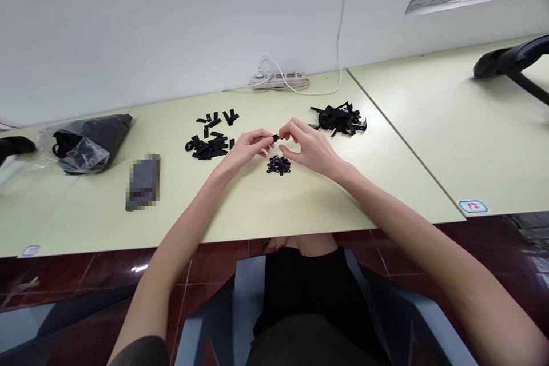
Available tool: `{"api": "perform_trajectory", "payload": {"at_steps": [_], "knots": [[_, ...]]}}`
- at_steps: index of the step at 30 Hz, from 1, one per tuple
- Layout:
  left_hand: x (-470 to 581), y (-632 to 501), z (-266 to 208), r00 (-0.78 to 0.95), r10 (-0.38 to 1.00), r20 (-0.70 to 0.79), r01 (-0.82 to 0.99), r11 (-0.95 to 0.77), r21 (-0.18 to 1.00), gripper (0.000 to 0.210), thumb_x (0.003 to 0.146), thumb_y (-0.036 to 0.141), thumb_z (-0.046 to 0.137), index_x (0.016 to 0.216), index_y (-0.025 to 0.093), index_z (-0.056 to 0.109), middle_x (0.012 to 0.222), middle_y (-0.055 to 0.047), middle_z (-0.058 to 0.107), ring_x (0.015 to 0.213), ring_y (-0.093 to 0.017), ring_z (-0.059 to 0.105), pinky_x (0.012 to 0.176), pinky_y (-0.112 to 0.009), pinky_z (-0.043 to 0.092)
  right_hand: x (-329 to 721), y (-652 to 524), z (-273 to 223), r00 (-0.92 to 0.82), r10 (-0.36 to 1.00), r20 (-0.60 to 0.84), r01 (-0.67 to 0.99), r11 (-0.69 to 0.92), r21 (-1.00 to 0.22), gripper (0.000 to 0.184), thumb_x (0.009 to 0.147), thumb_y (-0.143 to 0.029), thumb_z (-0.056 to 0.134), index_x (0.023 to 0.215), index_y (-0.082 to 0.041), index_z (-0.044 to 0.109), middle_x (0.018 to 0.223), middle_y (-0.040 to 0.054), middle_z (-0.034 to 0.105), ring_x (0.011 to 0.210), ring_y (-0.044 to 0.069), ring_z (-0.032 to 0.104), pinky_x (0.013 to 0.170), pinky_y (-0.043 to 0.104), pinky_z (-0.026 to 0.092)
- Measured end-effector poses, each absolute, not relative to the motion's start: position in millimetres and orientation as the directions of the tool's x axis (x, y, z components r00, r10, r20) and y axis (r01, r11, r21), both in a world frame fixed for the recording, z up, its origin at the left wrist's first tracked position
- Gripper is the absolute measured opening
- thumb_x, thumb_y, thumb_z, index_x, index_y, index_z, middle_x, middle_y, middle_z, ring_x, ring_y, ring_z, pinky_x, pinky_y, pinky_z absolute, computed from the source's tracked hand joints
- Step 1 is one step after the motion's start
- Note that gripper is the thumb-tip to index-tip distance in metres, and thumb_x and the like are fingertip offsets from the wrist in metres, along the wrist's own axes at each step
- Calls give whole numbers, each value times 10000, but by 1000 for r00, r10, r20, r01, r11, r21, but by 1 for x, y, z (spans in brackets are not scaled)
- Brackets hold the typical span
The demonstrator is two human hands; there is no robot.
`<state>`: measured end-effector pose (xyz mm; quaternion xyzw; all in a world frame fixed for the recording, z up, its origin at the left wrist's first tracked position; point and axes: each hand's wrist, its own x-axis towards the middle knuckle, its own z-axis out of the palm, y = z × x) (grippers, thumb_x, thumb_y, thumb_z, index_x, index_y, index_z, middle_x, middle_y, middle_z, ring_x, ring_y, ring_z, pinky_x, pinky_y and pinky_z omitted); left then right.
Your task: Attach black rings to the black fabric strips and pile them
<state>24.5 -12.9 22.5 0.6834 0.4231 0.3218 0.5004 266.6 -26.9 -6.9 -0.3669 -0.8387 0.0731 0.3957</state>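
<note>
My left hand pinches a short black fabric strip between thumb and forefinger, above the table. At the strip's other end are the curled fingers of my right hand, with its thumb held a little apart below. Just under both hands lies a small heap of dark, shiny rings. Left of my left hand, short black pieces are piled, some looking folded, with several more scattered behind them. A tangle of longer black strips rests beyond my right hand.
A white power strip with a cable sits against the wall. To the left are a clear plastic bag with black material and a blurred-out dark flat object. A black stand occupies the neighbouring table at right.
</note>
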Motion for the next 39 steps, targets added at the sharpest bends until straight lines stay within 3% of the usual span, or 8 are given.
{"api": "perform_trajectory", "payload": {"at_steps": [3, 10, 17, 21, 25, 31, 34, 39], "knots": [[26, -15, 24, 465, 885, 6, 229, -127, 965, 409, 970, 627, 832, 978, 221, 781, 1032, -65, 758, 957, -197, 692, 888, -361, 589, 266, -25, -10, -394, 644, 656, 558, 734, -386, 125, 1099, -241, 624, 1213, -261, 674, 1246, 101, 740, 956, 230, 690, 743, 344, 480], [25, -12, 20, 471, 882, 3, 287, -156, 945, 439, 974, 659, 795, 1016, 223, 777, 1045, -73, 771, 962, -206, 696, 862, -351, 580, 269, -21, -13, -400, 632, 664, 551, 745, -376, 114, 1128, -230, 611, 1143, -259, 720, 1186, 86, 750, 951, 225, 692, 767, 352, 477], [22, -10, 13, 450, 893, 28, 505, -280, 816, 337, 1008, 557, 712, 1068, 232, 779, 981, -63, 780, 839, -210, 665, 787, -359, 521, 268, -24, -8, -511, 716, 476, 575, 696, -429, 176, 1107, -236, 572, 1095, -251, 747, 1165, 89, 778, 899, 232, 666, 783, 373, 451], [22, -11, 14, 460, 887, 46, 568, -333, 753, 326, 1039, 536, 669, 1060, 230, 779, 1024, -61, 812, 894, -227, 681, 890, -380, 538, 268, -26, -6, -510, 738, 442, 589, 674, -446, 177, 1094, -224, 564, 1080, -252, 739, 1167, 90, 778, 944, 246, 679, 813, 378, 456], [20, -8, 10, 430, 899, 87, 604, -358, 712, 314, 1063, 512, 642, 1115, 233, 777, 1198, -80, 808, 985, -241, 693, 975, -402, 556, 269, -23, -6, -383, 791, 477, 621, 603, -501, 153, 1091, -234, 568, 1074, -251, 719, 1147, 100, 775, 997, 269, 683, 852, 394, 479], [15, -4, -4, 427, 895, 128, 668, -407, 622, 346, 1077, 404, 595, 1359, 265, 740, 1524, -108, 695, 1480, -323, 568, 1273, -506, 479, 275, 0, -22, -102, 842, 529, 586, 481, -652, 73, 1031, -236, 610, 1029, -261, 679, 1150, 118, 772, 1208, 345, 610, 1124, 514, 482], [15, -4, -8, 478, 871, 115, 676, -449, 584, 359, 1087, 379, 578, 1398, 258, 712, 1577, -104, 684, 1535, -330, 535, 1363, -544, 389, 280, 12, -32, -17, 903, 429, 524, 374, -765, 94, 1027, -251, 595, 1071, -264, 678, 1223, 125, 780, 1236, 342, 606, 1134, 524, 499], [14, -2, -9, 492, 860, 135, 665, -471, 579, 360, 1087, 372, 567, 1394, 249, 709, 1582, -108, 686, 1526, -332, 555, 1368, -539, 391, 290, 24, -41, 26, 938, 347, 439, 301, -847, 164, 1033, -290, 569, 1151, -253, 676, 1290, 140, 775, 1256, 325, 661, 1127, 510, 531]]}}
